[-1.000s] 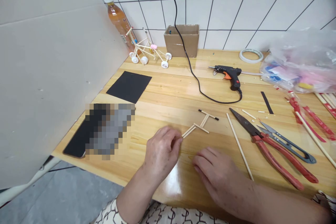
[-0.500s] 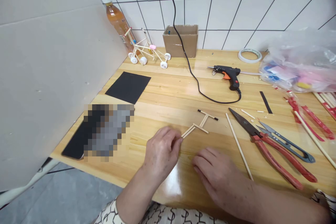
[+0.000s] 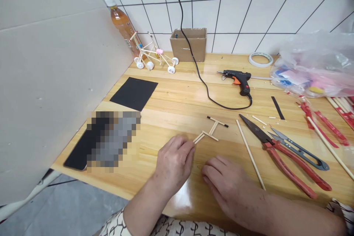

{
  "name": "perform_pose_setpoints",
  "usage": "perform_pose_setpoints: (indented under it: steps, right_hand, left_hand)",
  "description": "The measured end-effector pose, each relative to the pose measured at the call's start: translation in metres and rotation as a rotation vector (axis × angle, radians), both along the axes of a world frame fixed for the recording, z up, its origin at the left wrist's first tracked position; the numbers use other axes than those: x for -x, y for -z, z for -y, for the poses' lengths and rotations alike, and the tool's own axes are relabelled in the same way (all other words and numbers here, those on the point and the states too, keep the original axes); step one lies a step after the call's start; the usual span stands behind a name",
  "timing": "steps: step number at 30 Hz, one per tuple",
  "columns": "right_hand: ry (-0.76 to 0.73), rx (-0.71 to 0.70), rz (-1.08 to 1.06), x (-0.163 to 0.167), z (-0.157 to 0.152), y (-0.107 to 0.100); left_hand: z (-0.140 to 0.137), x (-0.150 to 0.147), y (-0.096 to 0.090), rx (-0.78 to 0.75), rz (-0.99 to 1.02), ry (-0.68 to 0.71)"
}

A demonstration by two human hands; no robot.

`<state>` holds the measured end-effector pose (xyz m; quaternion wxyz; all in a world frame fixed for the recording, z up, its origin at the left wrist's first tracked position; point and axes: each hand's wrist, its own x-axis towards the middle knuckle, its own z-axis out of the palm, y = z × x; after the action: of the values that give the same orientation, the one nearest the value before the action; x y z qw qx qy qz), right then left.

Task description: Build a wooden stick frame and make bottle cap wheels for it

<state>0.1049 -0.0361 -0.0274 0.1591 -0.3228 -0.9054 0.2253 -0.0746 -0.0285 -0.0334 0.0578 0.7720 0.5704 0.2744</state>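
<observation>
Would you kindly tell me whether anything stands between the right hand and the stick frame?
Nothing visible blocks the right hand from the stick frame; the left hand, at the frame's near end, sits to the left.

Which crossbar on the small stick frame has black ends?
The far crossbar, the one farther from the left hand; the nearer crossbar is plain wood at both ends.

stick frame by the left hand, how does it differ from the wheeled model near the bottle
The stick frame lies flat; the wheeled model stands upright. The model has white wheels; the frame shows none. The frame's far bar has black ends; the model carries a pink piece. Both use pale sticks.
</observation>
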Motion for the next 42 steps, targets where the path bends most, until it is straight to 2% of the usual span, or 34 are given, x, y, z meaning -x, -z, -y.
perform_pose_setpoints:
  steps: [42]
  right_hand:
    - [-0.023,0.016,0.014,-0.0014,0.0008,0.0065]
  left_hand:
    - [-0.0015,-0.0023,0.0006,-0.067,-0.043,-0.006]
